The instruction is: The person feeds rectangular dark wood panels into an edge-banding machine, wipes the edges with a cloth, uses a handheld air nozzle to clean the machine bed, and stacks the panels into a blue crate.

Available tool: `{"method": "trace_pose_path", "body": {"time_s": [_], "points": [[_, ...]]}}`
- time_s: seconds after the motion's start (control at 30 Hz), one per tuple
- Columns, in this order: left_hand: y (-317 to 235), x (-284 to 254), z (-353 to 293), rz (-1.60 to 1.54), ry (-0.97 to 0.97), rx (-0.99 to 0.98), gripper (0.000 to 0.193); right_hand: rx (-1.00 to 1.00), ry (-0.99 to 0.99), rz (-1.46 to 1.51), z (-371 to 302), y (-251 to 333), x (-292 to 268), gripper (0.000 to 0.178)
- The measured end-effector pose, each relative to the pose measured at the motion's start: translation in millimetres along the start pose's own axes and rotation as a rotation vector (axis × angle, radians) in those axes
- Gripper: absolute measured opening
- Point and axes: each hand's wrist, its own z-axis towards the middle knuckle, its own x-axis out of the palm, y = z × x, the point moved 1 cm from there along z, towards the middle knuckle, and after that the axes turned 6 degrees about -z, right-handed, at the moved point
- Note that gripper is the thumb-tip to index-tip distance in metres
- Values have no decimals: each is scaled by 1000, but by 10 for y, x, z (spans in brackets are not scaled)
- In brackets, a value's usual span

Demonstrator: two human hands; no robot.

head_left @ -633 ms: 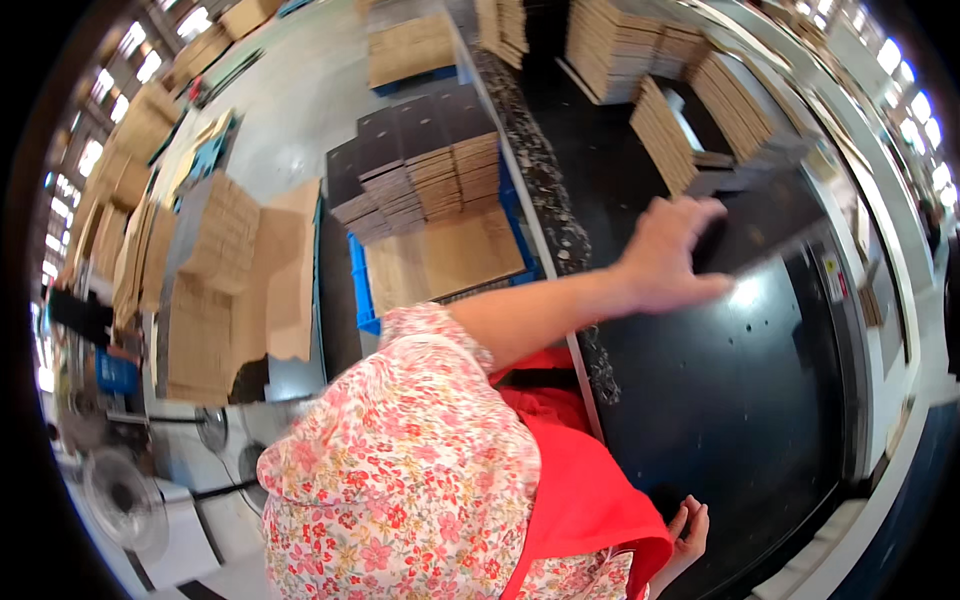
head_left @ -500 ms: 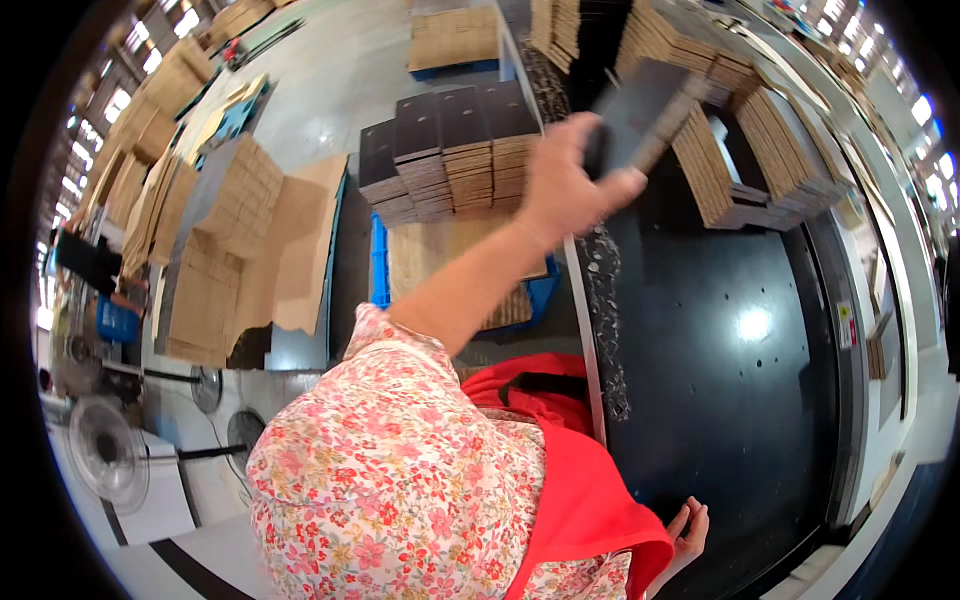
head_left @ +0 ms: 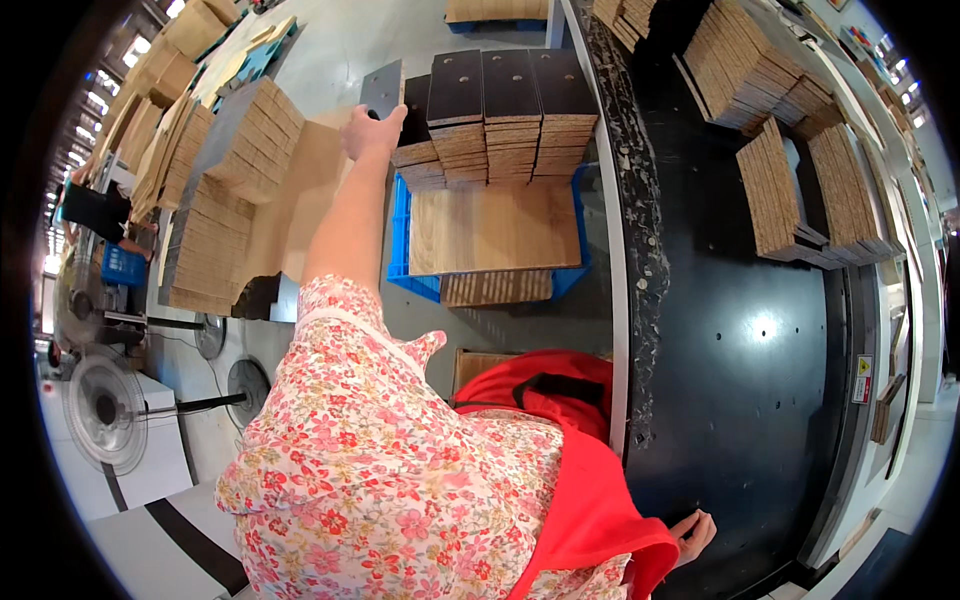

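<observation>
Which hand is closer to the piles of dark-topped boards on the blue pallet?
Left. The left hand is just left of the piles, holding a grey board. The right hand is much farther away, beside the red apron.

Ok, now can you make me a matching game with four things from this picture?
Things
1. Left hand
2. Right hand
3. Apron
4. Plastic pallet

Places, colours and states
A. Blue
B. Holding a dark board
C. Red
D. Near the black tabletop, at the picture's lower right

Right pairs: 1-B, 2-D, 3-C, 4-A.
</observation>
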Motion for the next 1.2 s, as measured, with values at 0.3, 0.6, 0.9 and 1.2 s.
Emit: {"method": "trace_pose_path", "body": {"time_s": [0.3,0.6,0.9,1.2], "points": [[332,493,195,18,63,223,63,-87,-187,-84,16,-245,192,18],[548,615,259,-82,34,353,62,-46,-100,-68,74,65,54,17],[653,691,386,-319,208,90,64,21,-68,-59,77,209,5,12],[736,543,462,-429,302,99,59,44,-42,-48,87,159,-3,18]]}}
